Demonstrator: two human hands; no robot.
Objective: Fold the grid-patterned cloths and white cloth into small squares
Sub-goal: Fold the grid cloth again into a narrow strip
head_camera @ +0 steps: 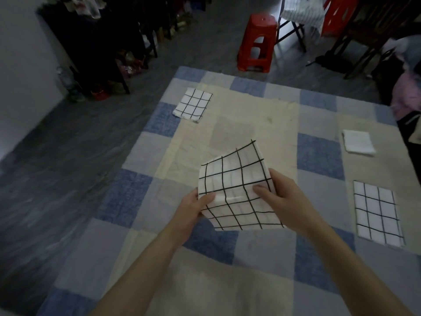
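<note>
Two bare forearms reach forward from the bottom edge over a blue, grey and cream checked quilt [127, 197] spread on a dark floor. Far left on the quilt lies a small folded white cloth with a black grid [193, 105], flat and apart from everything else. The left hand [191, 209] comes in from the lower left, wrist bent, thumb laid across the near left edge of a larger white cloth with black grid lines [237, 190], its other fingers curled underneath, so it grips that edge. This cloth is held up off the quilt, bent along a crease between the hands, its far half tilted upward. The right hand [280, 197] clasps the right edge, thumb on top pointing left. Further right rest a folded plain white cloth [357, 144] and, nearer, a flat black-gridded white rectangle of cloth [377, 213]. A red plastic stool [257, 42] stands beyond the quilt.
</note>
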